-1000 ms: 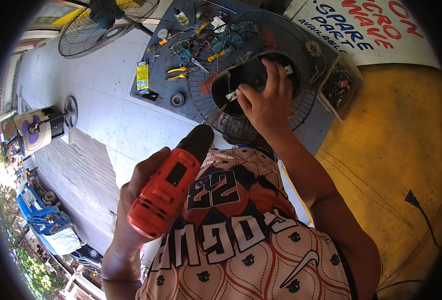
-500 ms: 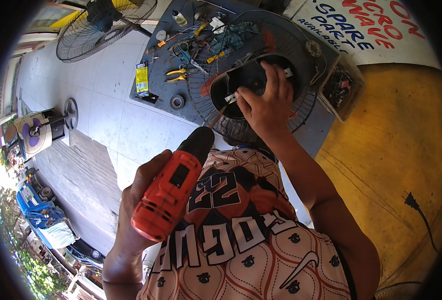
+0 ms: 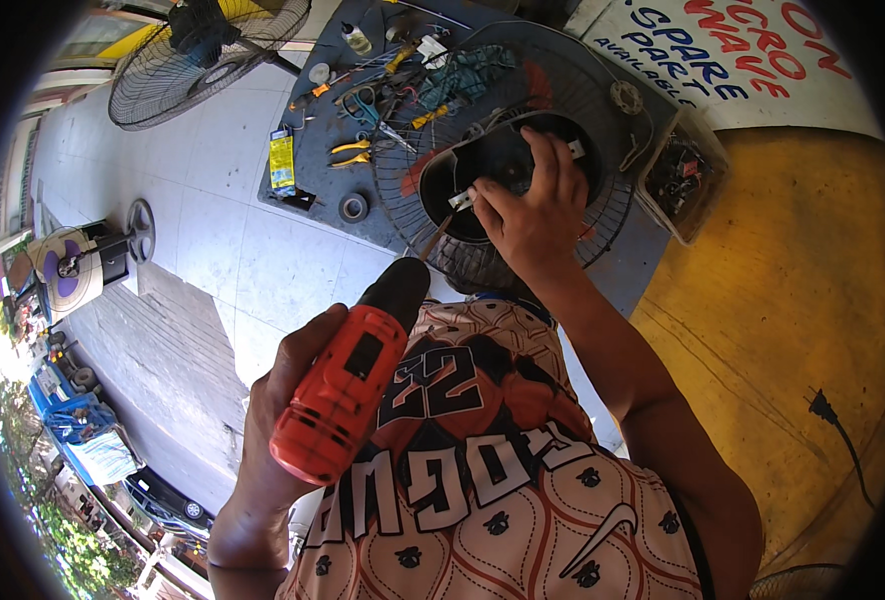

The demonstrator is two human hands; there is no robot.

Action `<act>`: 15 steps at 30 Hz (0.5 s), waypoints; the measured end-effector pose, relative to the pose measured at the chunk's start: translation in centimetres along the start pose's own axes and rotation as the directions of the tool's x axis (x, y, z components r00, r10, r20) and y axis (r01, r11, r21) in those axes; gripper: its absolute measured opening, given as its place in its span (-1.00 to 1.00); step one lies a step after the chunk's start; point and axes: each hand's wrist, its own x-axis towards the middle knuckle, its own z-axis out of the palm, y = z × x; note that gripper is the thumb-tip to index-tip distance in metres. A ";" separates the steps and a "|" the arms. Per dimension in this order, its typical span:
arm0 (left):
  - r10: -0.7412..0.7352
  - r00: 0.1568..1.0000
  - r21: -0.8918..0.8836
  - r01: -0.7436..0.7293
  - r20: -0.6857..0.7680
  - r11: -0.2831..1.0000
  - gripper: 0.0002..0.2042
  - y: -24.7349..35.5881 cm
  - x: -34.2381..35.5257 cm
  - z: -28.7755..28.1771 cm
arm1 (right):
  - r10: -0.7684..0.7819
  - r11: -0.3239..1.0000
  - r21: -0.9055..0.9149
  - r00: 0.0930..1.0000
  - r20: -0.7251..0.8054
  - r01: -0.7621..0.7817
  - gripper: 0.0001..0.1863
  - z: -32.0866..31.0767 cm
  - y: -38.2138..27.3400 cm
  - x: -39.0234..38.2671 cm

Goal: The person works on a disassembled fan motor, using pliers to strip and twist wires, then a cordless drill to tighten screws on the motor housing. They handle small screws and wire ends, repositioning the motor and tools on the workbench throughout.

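Observation:
My left hand (image 3: 297, 354) is closed round a red and black power drill (image 3: 341, 390); its long bit points at a small silver bracket (image 3: 461, 201) on the left side of a black oval housing (image 3: 441, 170). My right hand (image 3: 533, 210) is spread over the housing, thumb tip on that bracket and a finger reaching across the dark interior. Another small silver bracket (image 3: 576, 149) sits at the housing's right. The housing lies on a round wire fan grille (image 3: 618, 220) on the dark worktable (image 3: 303, 100).
Pliers (image 3: 351, 158), scissors (image 3: 361, 104), black tape (image 3: 354, 204) and a yellow pack (image 3: 282, 160) lie left on the table. A parts bin (image 3: 675, 175) is right, beside a yellow surface (image 3: 763, 280) with a plug (image 3: 823, 403). Two fans (image 3: 198, 70) (image 3: 68, 270) stand left.
My left hand and the drill have shifted slightly right and down over the past second. My right hand stays nearly in place on the housing.

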 end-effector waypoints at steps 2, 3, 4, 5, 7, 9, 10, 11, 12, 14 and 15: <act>-0.025 1.000 -0.054 0.026 0.014 0.998 -0.24 0.0 0.2 0.0 | 0.006 1.000 0.006 1.000 -0.006 -0.005 -0.90 0.1 0.0 0.0; -0.016 1.000 -0.052 0.016 0.009 0.998 -0.24 0.0 0.3 0.0 | 0.008 1.000 0.013 1.000 -0.012 -0.008 -0.89 0.2 0.0 0.0; -0.017 1.000 -0.035 0.018 0.014 0.999 -0.25 0.1 0.3 -0.1 | 0.011 1.000 0.022 1.000 -0.021 -0.010 -0.89 0.2 0.0 0.1; -0.009 1.000 -0.025 0.009 0.012 1.000 -0.25 0.1 0.4 -0.2 | 0.014 1.000 0.024 1.000 -0.021 -0.013 -0.88 0.2 -0.1 0.1; 0.018 1.000 0.003 -0.018 0.021 1.000 -0.26 0.1 0.5 -0.3 | 0.018 0.999 0.034 0.999 -0.026 -0.018 -0.88 0.3 -0.1 0.1; 0.029 0.999 0.010 -0.029 0.021 1.000 -0.26 0.2 0.7 -0.3 | 0.024 0.999 0.031 0.999 -0.021 -0.023 -0.88 0.3 0.0 0.1; 0.022 1.000 0.007 -0.022 0.019 1.000 -0.27 0.2 0.7 -0.2 | 0.026 0.999 0.034 0.999 -0.025 -0.025 -0.88 0.3 0.0 0.1; 0.015 1.000 0.002 -0.015 0.017 1.000 -0.27 0.2 0.8 -0.2 | 0.031 0.999 0.034 0.999 -0.022 -0.030 -0.88 0.2 0.0 0.0; 0.030 0.999 0.001 -0.030 0.017 1.000 -0.27 0.2 0.9 -0.2 | 0.033 0.999 0.037 0.999 -0.021 -0.032 -0.88 0.2 0.0 0.0; 0.060 0.998 -0.003 -0.060 0.016 0.998 -0.27 0.3 1.1 -0.2 | 0.037 0.999 0.038 0.999 -0.021 -0.036 -0.88 0.2 0.0 -0.1; 0.056 0.998 0.009 -0.056 0.024 0.998 -0.27 0.3 1.1 -0.2 | 0.036 0.999 0.040 0.999 -0.019 -0.036 -0.88 0.2 0.0 0.0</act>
